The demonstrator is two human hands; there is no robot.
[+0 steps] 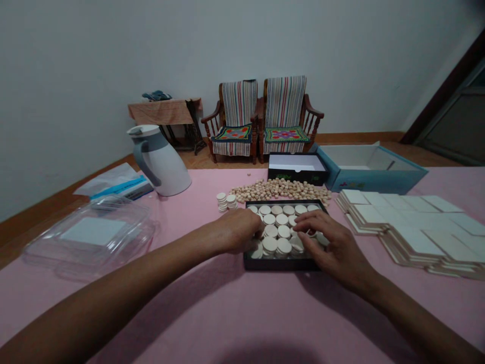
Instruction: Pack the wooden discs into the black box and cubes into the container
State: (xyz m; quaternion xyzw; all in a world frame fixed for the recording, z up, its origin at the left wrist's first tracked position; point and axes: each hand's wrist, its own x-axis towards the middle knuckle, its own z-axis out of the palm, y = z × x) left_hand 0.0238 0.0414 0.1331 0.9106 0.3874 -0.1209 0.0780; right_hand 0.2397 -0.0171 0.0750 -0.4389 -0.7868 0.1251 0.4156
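Observation:
A shallow black box (280,264) sits on the pink table in front of me, filled with several pale round wooden discs (282,219). My left hand (237,230) rests at the box's left edge with its fingers curled down among the discs. Over the box's right side, my right hand (333,242) has its fingers bent, fingertips touching the discs. What either hand grips is hidden. Two short stacks of discs (226,200) stand just left of the box.
A heap of small wooden pegs (280,189) lies behind the box. Flat pale boards (413,222) are stacked at right. Farther back stand a black-sided box (297,174), a blue box (373,174) and a white jug (161,159). A clear plastic container (91,235) sits at left.

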